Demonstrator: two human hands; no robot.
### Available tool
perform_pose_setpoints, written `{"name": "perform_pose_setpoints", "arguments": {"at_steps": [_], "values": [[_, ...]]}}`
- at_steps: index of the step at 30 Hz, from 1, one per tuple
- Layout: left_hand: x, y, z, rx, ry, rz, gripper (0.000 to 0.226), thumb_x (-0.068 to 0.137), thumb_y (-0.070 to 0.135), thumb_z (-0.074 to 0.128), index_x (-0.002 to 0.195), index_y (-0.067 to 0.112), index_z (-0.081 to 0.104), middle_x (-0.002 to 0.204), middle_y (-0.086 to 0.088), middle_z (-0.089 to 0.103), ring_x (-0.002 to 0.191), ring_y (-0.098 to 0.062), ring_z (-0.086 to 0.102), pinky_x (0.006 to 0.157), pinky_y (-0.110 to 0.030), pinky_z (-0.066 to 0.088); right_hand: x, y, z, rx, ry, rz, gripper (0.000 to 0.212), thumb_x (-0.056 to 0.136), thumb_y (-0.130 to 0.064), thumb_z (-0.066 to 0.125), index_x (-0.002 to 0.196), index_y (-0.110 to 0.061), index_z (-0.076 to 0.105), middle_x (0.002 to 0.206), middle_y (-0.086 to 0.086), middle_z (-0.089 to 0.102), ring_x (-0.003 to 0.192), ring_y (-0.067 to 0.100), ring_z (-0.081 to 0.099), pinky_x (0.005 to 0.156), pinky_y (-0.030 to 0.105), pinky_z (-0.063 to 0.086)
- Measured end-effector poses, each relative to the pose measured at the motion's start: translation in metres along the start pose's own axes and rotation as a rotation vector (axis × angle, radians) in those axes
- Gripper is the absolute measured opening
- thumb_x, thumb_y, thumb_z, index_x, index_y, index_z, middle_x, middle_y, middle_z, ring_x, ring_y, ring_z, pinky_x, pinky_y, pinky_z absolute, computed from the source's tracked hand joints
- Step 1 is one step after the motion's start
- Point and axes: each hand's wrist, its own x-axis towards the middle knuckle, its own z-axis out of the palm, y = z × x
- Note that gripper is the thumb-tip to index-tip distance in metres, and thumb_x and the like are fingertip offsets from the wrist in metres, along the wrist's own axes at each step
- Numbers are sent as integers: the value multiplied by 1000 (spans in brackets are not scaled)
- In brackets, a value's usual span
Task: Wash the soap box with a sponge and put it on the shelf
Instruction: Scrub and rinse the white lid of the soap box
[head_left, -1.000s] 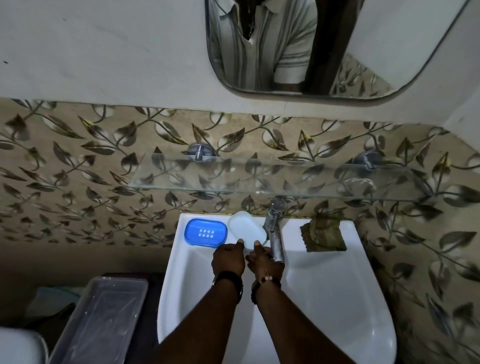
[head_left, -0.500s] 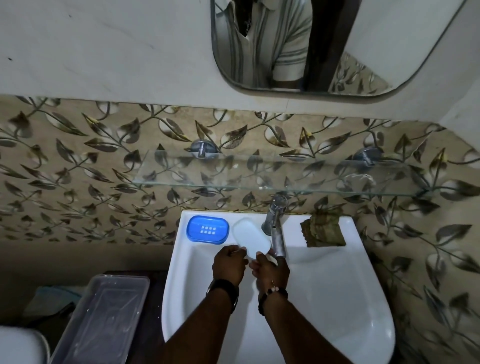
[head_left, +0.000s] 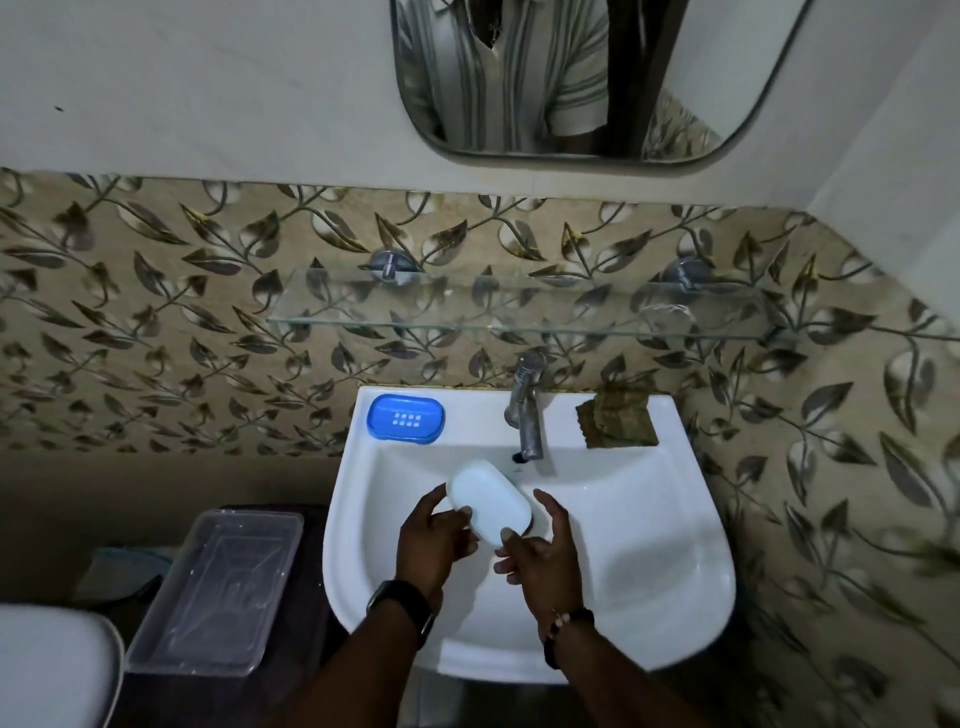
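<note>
Left hand (head_left: 434, 535) and right hand (head_left: 540, 553) hold the soap box (head_left: 488, 501) by its ends, fingers loosely curled, over the sink (head_left: 649, 519) (near the tap (head_left: 527, 410)), apparently for rinsing.

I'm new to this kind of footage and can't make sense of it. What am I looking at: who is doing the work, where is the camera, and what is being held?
There is no machine here: a person works with two bare hands. The picture comes from a wide-angle camera worn on the person's head, looking forward and down, so the arms enter from the bottom edge.

The left hand and right hand together hold the white soap box half over the sink, near the tap. The blue soap box half lies on the sink's back rim at the left. The sponge lies on the rim at the right, untouched.

Above them is the glass shelf, and higher up the mirror shows a striped shirt. A clear plastic container sits left of the sink.
</note>
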Motion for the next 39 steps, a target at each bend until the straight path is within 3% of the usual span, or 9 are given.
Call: {"name": "perform_pose_setpoints", "arguments": {"at_steps": [4, 6, 12, 21, 26, 29, 32, 36, 39], "values": [[-19, 2, 5, -7, 5, 11, 36, 90, 8, 70, 124, 19, 67, 100, -22, 77, 74, -33, 71, 75, -42, 60, -14, -2, -22, -320, -96, -223, 18, 87, -30, 73, 101, -36, 63, 80, -2, 73, 69, 7, 70, 64, 20, 51], [-26, 6, 7, 7, 19, 16, 36, 90, 10, 70, 124, 19, 68, 99, -21, 78, 68, -30, 69, 73, -40, 59, -17, -3, -33, -451, -147, -301, 16, 84, -33, 77, 93, -32, 64, 77, -11, 71, 72, 0, 67, 64, 14, 49], [-44, 17, 20, 12, 28, 44, 35, 89, 18, 73, 124, 18, 68, 100, -18, 78, 67, -26, 74, 67, -34, 55, -16, -15, -50, -562, -186, -405, 15, 89, -37, 69, 85, -26, 60, 69, -16, 66, 69, 2, 62, 67, 28, 51], [-47, 35, 38, 194, 135, 168, 46, 85, 45, 76, 123, 22, 64, 99, -5, 75, 71, -22, 67, 68, -31, 58, -7, -36, -53, -428, -225, -306, 24, 97, -43, 53, 84, -24, 59, 68, -3, 72, 51, 6, 57, 56, 29, 49], [-38, 45, 44, 347, 202, 270, 46, 80, 54, 77, 115, 25, 67, 113, -3, 70, 101, -23, 65, 95, -43, 55, -4, -52, -48, -294, -225, -252, 33, 101, -40, 48, 77, -20, 58, 58, 0, 68, 45, 12, 51, 52, 27, 44], [-37, 52, 45, 443, 225, 333, 46, 75, 65, 74, 104, 30, 64, 112, 2, 68, 102, -19, 64, 90, -34, 50, -5, -62, -45, -201, -237, -176, 38, 103, -40, 45, 79, -14, 58, 56, 3, 66, 43, 14, 49, 50, 26, 42], [-32, 62, 46, 571, 249, 347, 60, 67, 76, 69, 101, 26, 65, 105, 7, 70, 100, -19, 64, 91, -36, 52, -10, -73, -42, -84, -234, -86, 41, 103, -39, 45, 82, -5, 54, 54, 7, 64, 38, 14, 46, 43, 20, 38], [-31, 77, 53, 649, 243, 364, 71, 56, 89, 63, 89, 25, 66, 89, 11, 68, 86, -17, 65, 64, -27, 43, -17, -89, -42, 53, -196, -7, 46, 103, -39, 46, 91, 4, 58, 54, 12, 60, 37, 16, 41, 38, 18, 36], [-33, 86, 59, 666, 248, 361, 75, 52, 93, 60, 94, 31, 62, 94, 16, 64, 86, -12, 60, 62, -21, 37, -19, -97, -43, 82, -174, 28, 57, 103, -41, 45, 105, 15, 56, 56, 13, 60, 40, 19, 40, 39, 21, 35]]}}
